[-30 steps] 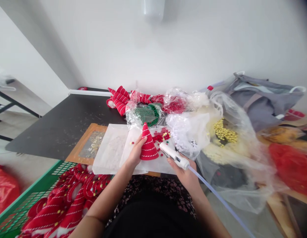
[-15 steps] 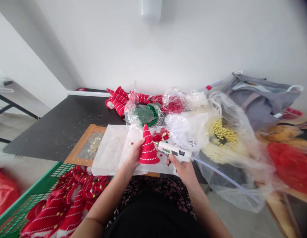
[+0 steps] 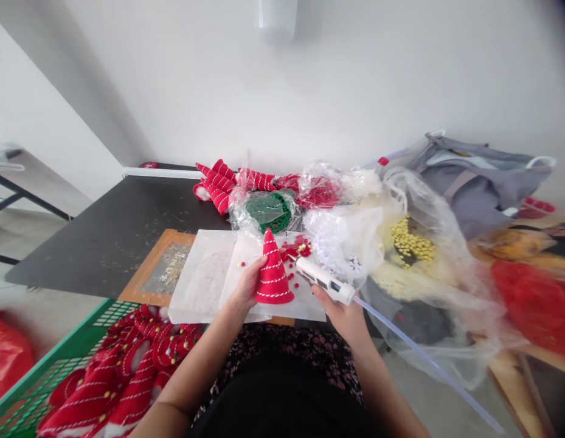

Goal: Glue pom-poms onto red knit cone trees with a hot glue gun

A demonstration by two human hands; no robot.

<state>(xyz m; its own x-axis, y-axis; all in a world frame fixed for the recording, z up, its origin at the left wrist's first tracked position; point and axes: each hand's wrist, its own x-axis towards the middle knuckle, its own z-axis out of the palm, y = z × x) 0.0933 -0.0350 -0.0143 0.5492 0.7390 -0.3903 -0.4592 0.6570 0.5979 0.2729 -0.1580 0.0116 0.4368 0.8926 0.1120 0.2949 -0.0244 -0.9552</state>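
Red cone (image 3: 273, 277), ringed with slanting lines of white stitching, is held over the white sheet (image 3: 200, 261) on the black tabletop (image 3: 104, 225), directly in front of the wearer; whether its base touches the sheet cannot be told. The left forearm runs in from the lower left, angled up and to the right, and the left hand (image 3: 250, 285) meets the cone's left flank. Its grip pinches the cloth there, thumb on the visible face, most of the other fingers hidden. From the lower right the other forearm slants up and to the left, its right hand (image 3: 346, 313) closed around a white glue gun (image 3: 325, 281), the index finger beneath the body; the handle is covered by that grip. The cone points its narrow tip away from the wearer, toward the wall (image 3: 195, 79), its wide base facing back toward the body. Its long axis runs nearly straight up the view, the tip leaning slightly left. Crossing that line at a slant, the gun aims its nozzle up and left, near the cone's right side but apart from it, while a pale rod (image 3: 423, 359) trails from its rear toward the lower right. Small red balls (image 3: 295, 249) lie on the sheet just beyond the nozzle.
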